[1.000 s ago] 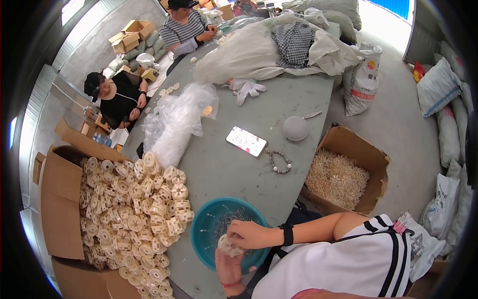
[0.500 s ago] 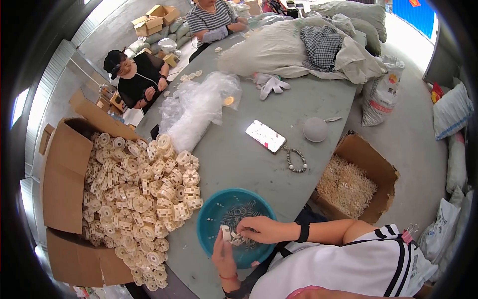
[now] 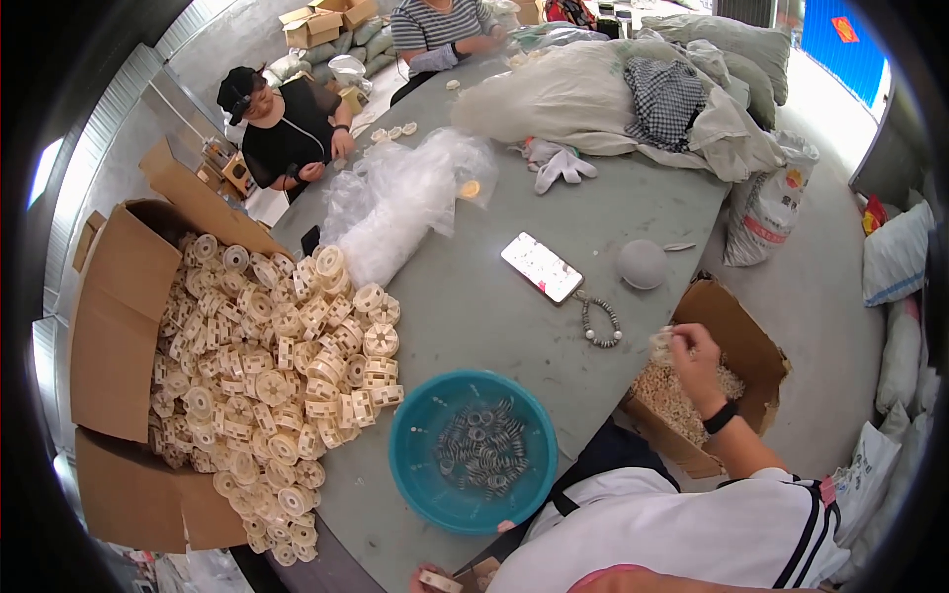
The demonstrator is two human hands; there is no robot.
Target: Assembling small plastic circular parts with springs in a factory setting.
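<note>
While the right hand [image 3: 700, 361] hangs over a carton [image 3: 756, 336] of small cream pieces [image 3: 674, 403], its fingers pinch a pale piece [image 3: 660, 344], outline too blurred to read. Left hand [image 3: 418, 581] at the lower edge, mostly cut off; fingers gripping a cream round part [image 3: 441, 582]. On the desk [image 3: 465, 306]: teal basin [image 3: 408, 435] of grey springs [image 3: 482, 450], just beside a heap of cream wheel-shaped parts [image 3: 277, 381]. Phone [image 3: 542, 266] beyond, beaded strap [image 3: 587, 321] attached.
</note>
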